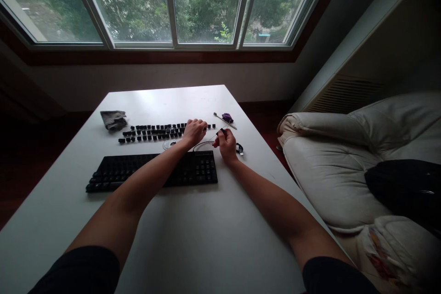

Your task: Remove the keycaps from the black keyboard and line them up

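My left hand [195, 131] is over the right part of several rows of black keycaps [151, 127]. Its fingers are pinched together with something dark at their tips, too small to make out. A little to the right, my right hand [226, 143] is closed on a small black piece [221, 132], possibly a keycap. Thin, light wire-like lines show around those fingers. Nearer to me lies a black keyboard [119, 165], partly hidden under my left forearm. Its cable [203, 143] runs from the back edge towards my right hand.
On the white table [179, 239] lie a crumpled grey cloth [113, 120], a purple bundle [227, 118], a thin stick with a dark tip [219, 115], a USB plug [240, 149] and a clear round item [169, 144]. A pale sofa [320, 170] stands to the right.
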`<state>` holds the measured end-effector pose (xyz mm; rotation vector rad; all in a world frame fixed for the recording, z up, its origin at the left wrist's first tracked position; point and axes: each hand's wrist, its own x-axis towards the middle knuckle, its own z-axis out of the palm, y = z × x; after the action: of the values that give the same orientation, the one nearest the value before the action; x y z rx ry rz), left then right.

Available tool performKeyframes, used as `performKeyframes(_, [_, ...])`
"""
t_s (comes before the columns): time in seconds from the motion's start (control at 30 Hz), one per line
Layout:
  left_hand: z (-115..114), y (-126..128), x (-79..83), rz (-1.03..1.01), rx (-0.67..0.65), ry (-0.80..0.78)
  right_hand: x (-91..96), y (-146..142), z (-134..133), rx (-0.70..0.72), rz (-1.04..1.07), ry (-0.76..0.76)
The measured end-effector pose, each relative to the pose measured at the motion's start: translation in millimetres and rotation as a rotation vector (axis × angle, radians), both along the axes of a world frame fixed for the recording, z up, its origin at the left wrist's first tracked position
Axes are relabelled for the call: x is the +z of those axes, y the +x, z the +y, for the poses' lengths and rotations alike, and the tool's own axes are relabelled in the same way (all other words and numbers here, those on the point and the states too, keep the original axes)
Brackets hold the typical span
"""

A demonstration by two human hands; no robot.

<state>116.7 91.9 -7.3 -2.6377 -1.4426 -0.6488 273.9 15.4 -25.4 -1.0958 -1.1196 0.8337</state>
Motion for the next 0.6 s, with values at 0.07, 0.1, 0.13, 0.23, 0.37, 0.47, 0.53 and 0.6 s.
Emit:
performKeyframes(0.07, [2, 4, -4.2, 0.012, 0.028, 0.002, -0.4, -1, 0, -0.003, 0.000, 0.000])
performKeyframes(0.1, [3, 5, -6.3, 0.015, 0.039, 0.002, -0.6, -1, 0, -0.004, 0.001, 0.000])
performKeyframes(0.13, [4, 5, -8.2, 0.018, 0.045, 0.004, -0.9, -1, 0, -0.004, 0.002, -0.001])
performKeyframes(0.23, [4, 3, -12.7, 0.029, 0.042, 0.022, -2.0, -1, 1, -0.002, -0.002, -0.005])
performKeyframes(0.37, [4, 1, -14.7, 0.035, 0.051, 0.032, -3.2, -3, 1, 0.012, -0.001, -0.004])
performKeyframes(0.47, [3, -1, -13.7, 0.034, 0.054, 0.027, -2.7, -3, 0, 0.024, 0.008, 0.000])
performKeyframes(0.53, [2, -2, -12.1, 0.034, 0.052, 0.021, -1.0, -2, 0, 0.039, 0.017, 0.012])
performKeyframes(0.6, [0, -4, -9.4, 0.029, 0.048, 0.023, 2.2, 0, 0, 0.088, 0.018, 0.027])
